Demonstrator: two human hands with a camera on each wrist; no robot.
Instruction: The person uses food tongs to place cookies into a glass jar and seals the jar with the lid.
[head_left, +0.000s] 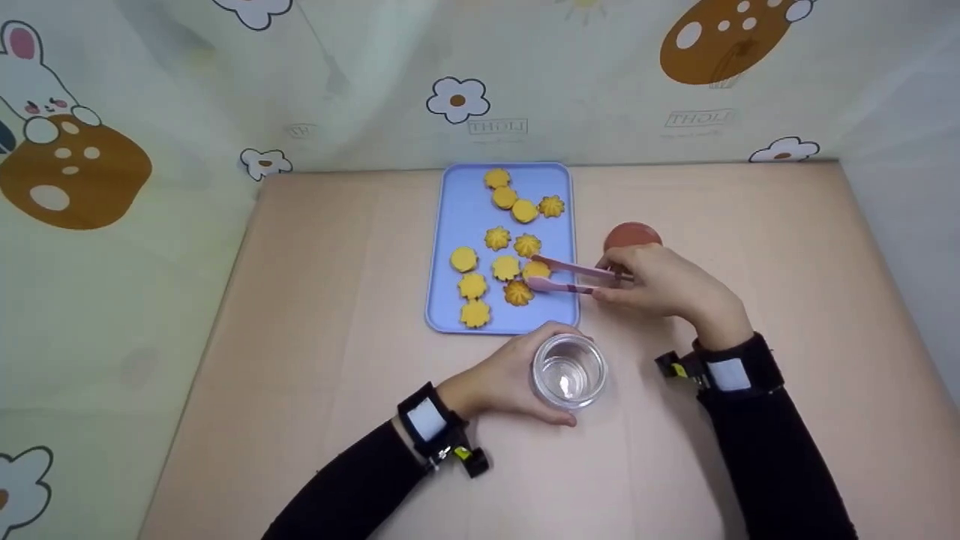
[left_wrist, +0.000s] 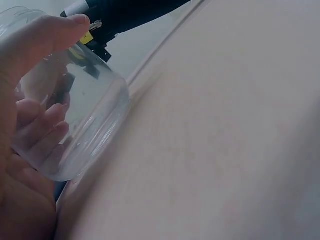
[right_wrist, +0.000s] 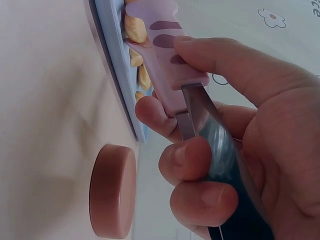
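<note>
My left hand (head_left: 517,379) grips a clear, open-topped jar (head_left: 570,373) just in front of the tray; in the left wrist view its fingers curve round the jar wall (left_wrist: 95,120). My right hand (head_left: 664,285) holds a pair of tongs (head_left: 566,287) with pink tips and metal arms, thumb on one side and fingers on the other. Over the right side of a blue tray (head_left: 461,214), the tong tips lie on either side of a yellow flower-shaped cookie (head_left: 537,270). Whether they press on it I cannot tell. Several similar cookies (head_left: 473,286) lie on the tray.
A round reddish-brown lid (head_left: 634,235) lies on the table (head_left: 337,300) right of the tray, close behind my right hand. A patterned curtain (head_left: 375,82) hangs along the table's back and left edges; a pale sheet (head_left: 907,150) is on the right.
</note>
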